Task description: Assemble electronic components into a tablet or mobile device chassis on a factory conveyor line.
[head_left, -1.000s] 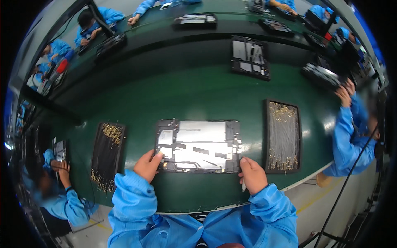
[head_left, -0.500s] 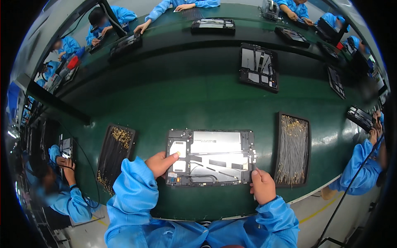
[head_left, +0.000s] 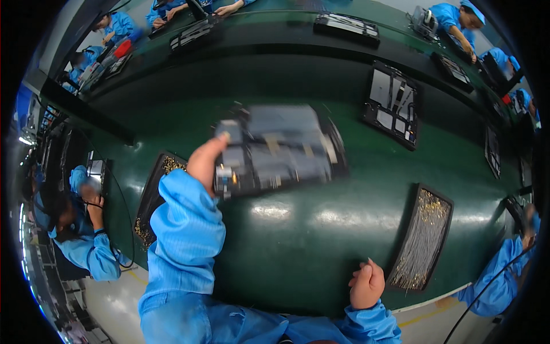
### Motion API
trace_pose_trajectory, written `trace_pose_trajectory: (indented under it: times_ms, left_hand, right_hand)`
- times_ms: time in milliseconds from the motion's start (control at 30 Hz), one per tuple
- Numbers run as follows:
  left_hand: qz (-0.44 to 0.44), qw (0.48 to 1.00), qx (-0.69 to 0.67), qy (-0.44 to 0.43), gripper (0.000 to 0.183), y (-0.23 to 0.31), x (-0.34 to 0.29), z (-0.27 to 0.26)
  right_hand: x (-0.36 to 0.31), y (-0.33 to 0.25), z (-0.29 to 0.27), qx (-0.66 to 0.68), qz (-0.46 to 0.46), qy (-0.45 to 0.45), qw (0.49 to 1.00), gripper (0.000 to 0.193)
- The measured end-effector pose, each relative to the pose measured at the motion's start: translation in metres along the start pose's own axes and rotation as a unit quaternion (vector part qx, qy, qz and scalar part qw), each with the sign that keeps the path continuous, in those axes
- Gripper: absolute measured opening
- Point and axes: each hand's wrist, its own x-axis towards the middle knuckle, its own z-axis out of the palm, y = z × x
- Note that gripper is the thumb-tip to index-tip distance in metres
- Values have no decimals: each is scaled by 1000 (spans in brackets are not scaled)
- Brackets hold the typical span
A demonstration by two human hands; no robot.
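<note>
My left hand (head_left: 207, 163) grips the left edge of an opened tablet (head_left: 281, 146), its thumb on top. Smeared by motion, the tablet is raised over the bench and tilted; grey panels, dark strips and a black frame show on it. My right hand (head_left: 366, 284) is apart from it, near the front edge of the bench, with fingers curled together. Whatever those fingers may hold is hidden. Right of that hand lies a black tray (head_left: 448, 229) of thin grey cables (head_left: 423, 243) with gold ends. Partly behind my left sleeve is another tray (head_left: 150, 186) with black cables and gold-coloured ends.
Another opened tablet (head_left: 392, 106) lies on the green bench (head_left: 298, 241) at the far right. More tablets, such as one (head_left: 346, 28) at the back, sit along the far strip. Co-workers in blue sit around; a dark post (head_left: 86, 112) stands at left.
The tablet has moved up and away from me in my left hand, off its place before me. My right hand has let go of its right edge. The whole view has shifted and turned.
</note>
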Motion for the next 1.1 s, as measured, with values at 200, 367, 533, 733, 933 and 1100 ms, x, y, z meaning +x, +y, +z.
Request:
trace_pose_trajectory:
  times_ms: [200, 367, 533, 733, 933, 1100]
  left_hand:
    - [65, 933, -228, 272, 48, -6, 74, -14]
    - [1, 998, 65, 13, 69, -23, 87, 24]
    - [199, 887, 392, -144, 53, -63, 83, 35]
    - [377, 689, 613, -83, 39, -99, 24, 45]
    - [329, 741, 572, -127, 36, -104, -28, 23]
    - [440, 643, 610, -144, 29, -116, -47, -13]
  right_hand:
    - [-5, 1, 6, -44, -54, 3, 998, 20]
    - [-4, 5, 1, -100, -105, 16, 989, 22]
    - [-5, 6, 6, -68, -72, 20, 995, 22]
    - [-3, 8, 10, -128, -115, 34, 984, 22]
    - [12, -18, 22, -59, 45, 13, 997, 27]
    - [68, -54, 64, 207, 220, -112, 947, 46]
